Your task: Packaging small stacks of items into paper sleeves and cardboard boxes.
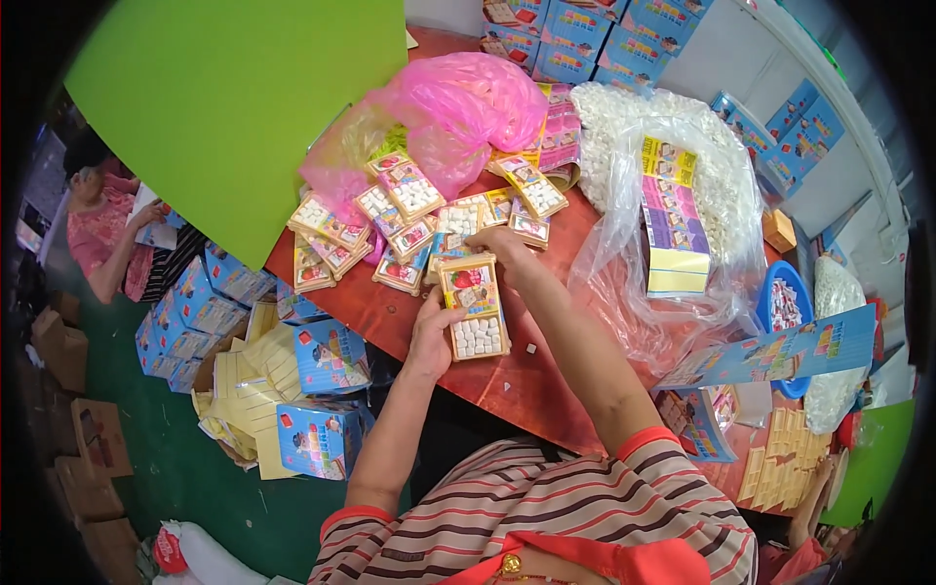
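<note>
My left hand (431, 333) is closed on the side of a candy pack (478, 336), a shallow tan tray with white pillow-shaped pieces and a printed strawberry card. My right hand (501, 244) is just beyond its upper end, fingers bent over the edge of another candy pack (454, 240); its fingertips are partly hidden. More candy packs lie in a loose heap past my hands, among them an upper pack (409, 185), a left pack (330, 226) and a right pack (531, 187). A single white piece (530, 348) lies on the reddish table (507, 390).
A pink plastic bag (468, 107) lies behind the heap. To the right, a clear bag of white pieces (721, 175) carries a printed card strip (675, 214). Farther right are a blue basket (788, 312) and empty tan trays (780, 453). Blue boxes (322, 439) and a person (107, 229) are at left.
</note>
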Demonstrator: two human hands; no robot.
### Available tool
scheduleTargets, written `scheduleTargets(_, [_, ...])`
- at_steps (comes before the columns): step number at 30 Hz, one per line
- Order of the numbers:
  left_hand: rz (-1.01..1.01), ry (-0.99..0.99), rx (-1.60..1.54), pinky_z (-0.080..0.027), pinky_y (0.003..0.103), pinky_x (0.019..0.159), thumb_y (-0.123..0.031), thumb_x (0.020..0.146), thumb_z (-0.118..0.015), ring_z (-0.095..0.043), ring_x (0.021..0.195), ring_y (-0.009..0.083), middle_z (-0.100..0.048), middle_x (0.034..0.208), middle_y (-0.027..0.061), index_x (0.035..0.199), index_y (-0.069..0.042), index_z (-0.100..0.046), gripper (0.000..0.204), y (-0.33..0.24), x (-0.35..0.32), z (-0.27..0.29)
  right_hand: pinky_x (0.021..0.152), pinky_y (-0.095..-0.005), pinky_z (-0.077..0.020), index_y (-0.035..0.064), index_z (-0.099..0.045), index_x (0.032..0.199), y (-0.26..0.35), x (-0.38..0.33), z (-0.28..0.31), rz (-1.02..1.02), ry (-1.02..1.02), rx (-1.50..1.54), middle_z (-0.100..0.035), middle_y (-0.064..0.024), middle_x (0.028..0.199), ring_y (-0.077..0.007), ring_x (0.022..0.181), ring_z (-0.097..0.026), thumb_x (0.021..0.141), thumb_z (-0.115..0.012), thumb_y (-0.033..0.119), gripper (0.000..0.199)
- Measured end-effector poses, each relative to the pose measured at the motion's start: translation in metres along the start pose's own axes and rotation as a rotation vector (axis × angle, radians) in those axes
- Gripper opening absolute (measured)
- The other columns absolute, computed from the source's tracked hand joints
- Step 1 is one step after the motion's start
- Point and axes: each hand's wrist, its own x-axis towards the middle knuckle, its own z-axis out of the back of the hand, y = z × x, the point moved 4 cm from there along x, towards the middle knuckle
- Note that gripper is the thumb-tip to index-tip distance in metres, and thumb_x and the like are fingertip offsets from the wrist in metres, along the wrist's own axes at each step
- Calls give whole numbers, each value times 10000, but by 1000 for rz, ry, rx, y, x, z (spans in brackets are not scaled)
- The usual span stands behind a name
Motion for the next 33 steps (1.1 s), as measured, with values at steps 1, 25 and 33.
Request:
scheduleTargets(1, [0,-2,7,-490,439,979,26,787,-498,-575,1150,298,-535,1275,166,1364,0,-341,599,0,-6,-1,651,-317,-490,47,-648,912,-2,-1,3,2,3,6,-619,-42,748,-167,705,-597,803,-644,167,162])
scheduleTargets(25, [-255,-79,125,-399,359,1008,-166,874,-509,-515,1174,210,-522,1264,92,1360,-42,-370,520,8,-5,-29,773,-449,-471,10,-476,1275,13,-145,-10,586,-127,-844,-560,-249,1009,-415,902,-570,919,-495,134,377])
scheduleTargets(33, [-171,-125,-41,-467,342,936,-48,770,-514,-576,1098,204,-572,1198,95,1313,0,-445,549,5,13,-13,664,-471,-472,-5,-598,969,48,-127,-21,783,-119,-956,-562,-212,817,-384,732,-572,889,-550,183,210])
